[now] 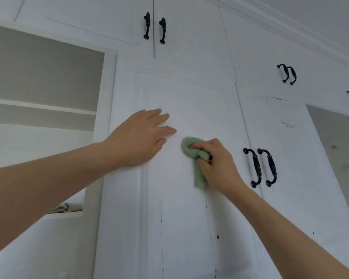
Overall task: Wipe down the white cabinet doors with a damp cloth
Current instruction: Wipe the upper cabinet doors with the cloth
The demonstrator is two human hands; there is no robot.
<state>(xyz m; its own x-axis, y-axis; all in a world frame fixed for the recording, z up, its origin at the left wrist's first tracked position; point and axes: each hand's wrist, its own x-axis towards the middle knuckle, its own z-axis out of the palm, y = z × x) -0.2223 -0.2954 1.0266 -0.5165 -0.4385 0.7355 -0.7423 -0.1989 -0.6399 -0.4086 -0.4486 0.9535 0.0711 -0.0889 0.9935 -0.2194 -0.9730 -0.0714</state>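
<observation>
A tall white cabinet door (185,101) with a recessed panel fills the middle of the view. My right hand (218,162) grips a bunched green cloth (191,151) and presses it against the panel; a tail of the cloth hangs below my fingers. My left hand (143,135) lies flat on the same door, fingers straight and spread, just left of and slightly above the cloth. Small dark specks dot the door's lower part.
Black handles (256,168) sit on the door's right edge and on the neighbouring door (290,150). Upper doors carry more black handles (154,28). An open shelf niche (42,93) lies to the left, with folded fabric (63,208) low in it.
</observation>
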